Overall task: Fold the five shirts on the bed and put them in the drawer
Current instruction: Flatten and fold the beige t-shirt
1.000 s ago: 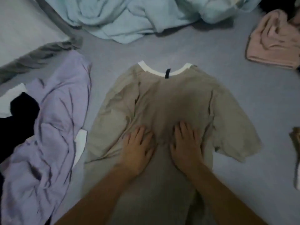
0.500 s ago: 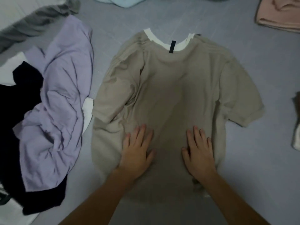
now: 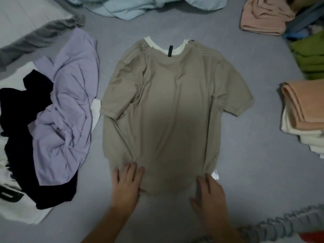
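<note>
A beige T-shirt (image 3: 173,109) with a white collar lies flat and spread out on the grey bed sheet (image 3: 259,172), collar away from me. My left hand (image 3: 127,185) presses flat on its lower left hem, fingers straight. On the lower right hem rests my right hand (image 3: 209,195), also flat, beside a small white tag. To the left sits a crumpled lilac shirt (image 3: 68,109) over a black shirt (image 3: 21,130) and a white garment (image 3: 19,213).
A light blue blanket (image 3: 140,6) is bunched at the far edge. Folded pink cloth (image 3: 263,16) lies far right, green fabric (image 3: 310,57) below it, and a folded peach and cream stack (image 3: 305,116) at the right edge. Ruffled grey trim (image 3: 284,223) runs along the near right.
Both hands slid down the beige shirt from its middle to the bottom hem and moved apart. The shirt now lies smoother and flatter.
</note>
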Demonstrator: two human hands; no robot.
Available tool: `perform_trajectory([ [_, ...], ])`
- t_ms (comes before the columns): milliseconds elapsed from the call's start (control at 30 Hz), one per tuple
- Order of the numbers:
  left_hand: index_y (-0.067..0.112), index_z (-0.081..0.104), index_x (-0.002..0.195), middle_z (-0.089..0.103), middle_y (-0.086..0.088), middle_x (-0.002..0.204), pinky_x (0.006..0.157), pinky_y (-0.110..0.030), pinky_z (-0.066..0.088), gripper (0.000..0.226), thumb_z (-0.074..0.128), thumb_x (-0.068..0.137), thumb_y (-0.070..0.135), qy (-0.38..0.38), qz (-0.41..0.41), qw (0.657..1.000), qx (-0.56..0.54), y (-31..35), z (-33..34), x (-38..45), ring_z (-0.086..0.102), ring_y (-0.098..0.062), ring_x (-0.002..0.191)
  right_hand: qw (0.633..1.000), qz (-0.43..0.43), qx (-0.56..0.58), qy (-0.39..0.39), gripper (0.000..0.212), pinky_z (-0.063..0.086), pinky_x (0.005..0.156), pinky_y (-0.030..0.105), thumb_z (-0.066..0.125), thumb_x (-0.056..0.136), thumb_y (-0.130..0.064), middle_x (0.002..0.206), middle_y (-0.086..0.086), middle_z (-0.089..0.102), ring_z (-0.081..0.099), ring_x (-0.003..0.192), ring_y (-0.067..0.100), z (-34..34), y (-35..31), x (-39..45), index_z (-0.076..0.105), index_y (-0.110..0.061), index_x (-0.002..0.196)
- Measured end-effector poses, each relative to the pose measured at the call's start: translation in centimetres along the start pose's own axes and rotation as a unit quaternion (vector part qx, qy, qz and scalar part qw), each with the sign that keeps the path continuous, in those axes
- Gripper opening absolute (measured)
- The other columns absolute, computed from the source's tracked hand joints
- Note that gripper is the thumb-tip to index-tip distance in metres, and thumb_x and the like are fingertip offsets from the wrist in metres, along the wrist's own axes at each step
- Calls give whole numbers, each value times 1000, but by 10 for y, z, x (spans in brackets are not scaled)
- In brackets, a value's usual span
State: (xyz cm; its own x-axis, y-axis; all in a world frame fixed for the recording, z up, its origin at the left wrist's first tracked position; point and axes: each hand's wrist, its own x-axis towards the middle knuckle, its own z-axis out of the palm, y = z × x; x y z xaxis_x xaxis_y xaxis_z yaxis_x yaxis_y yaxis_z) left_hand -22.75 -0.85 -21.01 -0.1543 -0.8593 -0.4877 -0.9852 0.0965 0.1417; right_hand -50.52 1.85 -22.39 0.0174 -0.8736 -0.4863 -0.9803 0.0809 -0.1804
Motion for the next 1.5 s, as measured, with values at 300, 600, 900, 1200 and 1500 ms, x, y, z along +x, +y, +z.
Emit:
perform_trajectory([
  [300,26,64,103,71,4,84,62,-12,48,40,55,81,-6,85,-71,895,-431,9,-43,20,65,-7,71,994,48,-13,99,80,35,96,52,85,54,-35,131,22,49,47,116,44,-4,-32,43,58,-10,125],
  [600,9,72,89,63,-11,90,72,-43,49,40,72,58,-15,198,-78,950,-227,-19,-21,-13,59,-33,82,962,-33,162,219,39,51,75,40,54,64,14,89,17,67,64,79,33,-48,16,39,73,-3,93],
  [900,-3,71,87,61,-26,79,69,-47,49,27,61,69,-20,111,-228,945,-208,-35,29,-76,62,-43,78,885,224,324,250,24,43,79,30,53,86,8,94,16,66,63,88,35,-61,72,11,70,-8,89],
  [1200,-11,62,108,62,-36,108,92,-51,44,24,48,93,1,292,-525,672,-433,-22,58,-79,58,-50,102,614,386,676,-130,33,44,61,30,60,93,-45,85,10,61,56,67,24,-22,34,23,59,-14,104],
  [1500,14,50,82,54,-12,83,73,-39,47,28,41,102,33,92,-479,307,-818,33,56,-78,56,-28,75,696,315,645,-21,27,31,45,23,58,92,-8,62,8,41,35,51,16,-29,69,22,47,-17,69],
])
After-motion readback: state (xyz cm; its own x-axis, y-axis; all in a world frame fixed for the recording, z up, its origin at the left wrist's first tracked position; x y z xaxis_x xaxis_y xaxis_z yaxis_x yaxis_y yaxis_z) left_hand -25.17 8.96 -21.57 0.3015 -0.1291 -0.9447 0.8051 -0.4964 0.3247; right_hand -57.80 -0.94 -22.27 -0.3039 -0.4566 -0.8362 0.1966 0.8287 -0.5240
